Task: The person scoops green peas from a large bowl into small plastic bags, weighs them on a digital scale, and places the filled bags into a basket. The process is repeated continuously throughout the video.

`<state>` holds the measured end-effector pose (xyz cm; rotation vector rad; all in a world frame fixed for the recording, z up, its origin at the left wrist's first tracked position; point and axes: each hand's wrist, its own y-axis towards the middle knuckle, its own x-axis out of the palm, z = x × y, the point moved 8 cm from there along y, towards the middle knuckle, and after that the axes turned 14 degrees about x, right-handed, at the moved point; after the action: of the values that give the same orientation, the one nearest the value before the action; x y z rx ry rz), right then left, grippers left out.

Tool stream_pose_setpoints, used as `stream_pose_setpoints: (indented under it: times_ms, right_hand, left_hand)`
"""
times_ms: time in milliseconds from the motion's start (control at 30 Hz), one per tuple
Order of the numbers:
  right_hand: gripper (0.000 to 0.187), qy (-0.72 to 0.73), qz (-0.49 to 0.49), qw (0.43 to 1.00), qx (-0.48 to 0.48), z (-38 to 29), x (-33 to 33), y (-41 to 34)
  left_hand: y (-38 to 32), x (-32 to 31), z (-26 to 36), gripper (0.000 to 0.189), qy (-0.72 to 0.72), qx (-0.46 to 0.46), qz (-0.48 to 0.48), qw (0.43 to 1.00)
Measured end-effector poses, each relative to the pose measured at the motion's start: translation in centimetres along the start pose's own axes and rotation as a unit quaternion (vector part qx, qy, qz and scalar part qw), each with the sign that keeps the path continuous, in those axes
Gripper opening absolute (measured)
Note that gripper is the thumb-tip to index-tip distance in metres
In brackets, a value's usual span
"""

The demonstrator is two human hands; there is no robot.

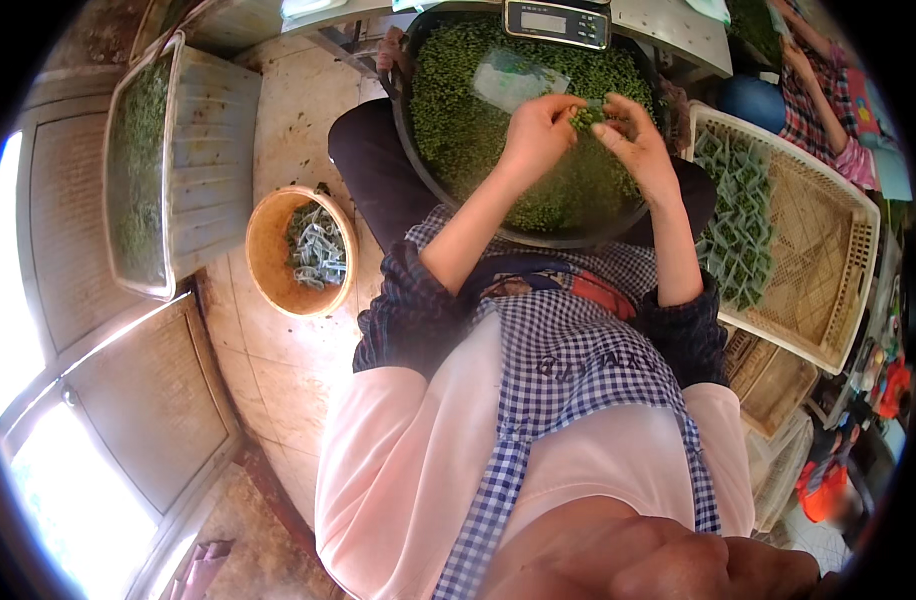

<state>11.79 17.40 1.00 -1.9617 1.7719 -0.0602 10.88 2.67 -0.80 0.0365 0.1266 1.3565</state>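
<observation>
Both hands are raised over a large dark basin (416, 161) heaped with small green berries (458, 112) that look like green peppercorns. My left hand (540, 131) pinches a small green bunch of berries (587, 116) between thumb and fingers. From the other side my right hand (641, 146) touches the bunch with curved fingers; its thumb and fingertips are apart, and how firmly it grips cannot be told. A bit of clear film seems to show at the bunch's top. Beyond my left hand, a clear plastic bag (518, 79) lies flat on the berries.
A digital scale (555, 24) overhangs the basin's far rim from a table (675, 30). At right, a cream plastic crate (818, 247) holds rows of filled clear packets (735, 217). An orange bucket (259, 255) and a tall bin (214, 150) stand left. Another person's arm (825, 97) shows upper right.
</observation>
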Motion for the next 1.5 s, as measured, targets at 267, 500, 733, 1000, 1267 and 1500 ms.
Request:
stream_pose_setpoints:
  times_ms: [267,500,733,1000,1267,1500]
  right_hand:
    - [0.032,0.014,-0.115,0.993,-0.015,4.1,3.4,0.9]
    - [0.041,-0.048,-0.107,0.993,0.026,2.6,1.9,0.8]
    - [0.045,0.182,0.005,0.983,-0.008,0.3,-3.1,-0.5]
    - [0.035,0.156,-0.004,0.981,0.114,9.1,-0.5,0.5]
    - [0.032,0.113,-0.021,0.989,0.094,8.9,0.5,0.0]
    - [0.031,0.090,-0.022,0.993,0.077,8.9,2.1,-0.4]
  left_hand:
    - [-1.8,2.2,2.5,0.025,0.088,0.109,-0.071,0.987]
    - [-1.5,0.4,4.5,0.028,0.196,0.088,-0.060,0.975]
    - [7.6,-2.8,12.9,0.019,0.322,0.355,-0.057,0.876]
    - [17.5,-2.3,6.6,0.031,0.453,0.258,-0.158,0.839]
    - [6.0,-1.2,-4.9,0.021,0.385,0.269,-0.123,0.874]
    - [10.1,-0.2,-9.1,0.020,0.525,0.142,-0.116,0.831]
